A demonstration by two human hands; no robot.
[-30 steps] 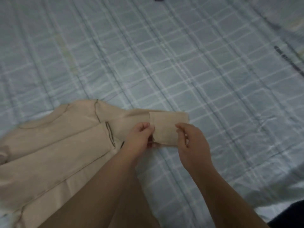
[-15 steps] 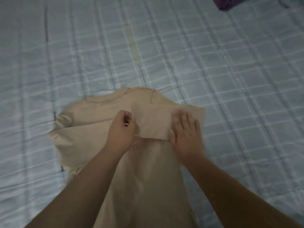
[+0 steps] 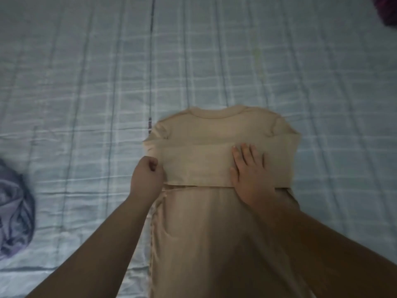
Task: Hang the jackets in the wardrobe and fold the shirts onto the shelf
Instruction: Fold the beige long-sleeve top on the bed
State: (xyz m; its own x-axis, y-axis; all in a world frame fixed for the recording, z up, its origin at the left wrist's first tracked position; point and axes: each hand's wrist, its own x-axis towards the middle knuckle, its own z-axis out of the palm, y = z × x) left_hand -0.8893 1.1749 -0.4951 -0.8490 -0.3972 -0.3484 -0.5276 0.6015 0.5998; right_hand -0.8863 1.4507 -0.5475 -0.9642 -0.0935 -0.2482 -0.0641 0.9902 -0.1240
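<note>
sleeve (image 3: 197,166): left grip (image 3: 147,176) pinches end, right grip (image 3: 250,173) presses flat

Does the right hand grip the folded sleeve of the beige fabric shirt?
No, the right hand rests flat, fingers straight, on the folded sleeve.

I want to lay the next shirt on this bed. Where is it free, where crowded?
Free: the checked sheet beyond the collar of the beige shirt, and the patch right of the shirt, below the dark cloth in the corner. Narrower: between the lilac garment and the left hand. Crowded: the near middle, where the shirt and the right hand lie.
</note>
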